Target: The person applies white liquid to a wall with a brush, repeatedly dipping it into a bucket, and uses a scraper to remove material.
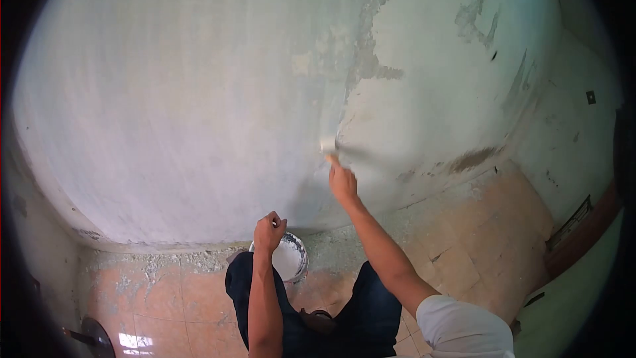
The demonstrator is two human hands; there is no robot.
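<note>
My right hand (343,182) is closed around the handle of a paintbrush (328,146), whose pale bristles are against the wall (185,106). The brush lies at the edge between the smoother whitish coat on the left and the patchy surface on the right. Lower down, my left hand (268,231) is closed just above the rim of a bucket (305,266). Whether its curled fingers hold anything is hidden. White paint (287,258) shows inside the bucket, which stands on the floor between my knees and the wall.
Grey flaked patches (374,40) mark the upper wall, and a brown stain (474,159) runs low on the right. Plaster debris (156,265) lies along the wall's foot on the tiled floor (159,298). A dark round object (98,338) stands at the lower left.
</note>
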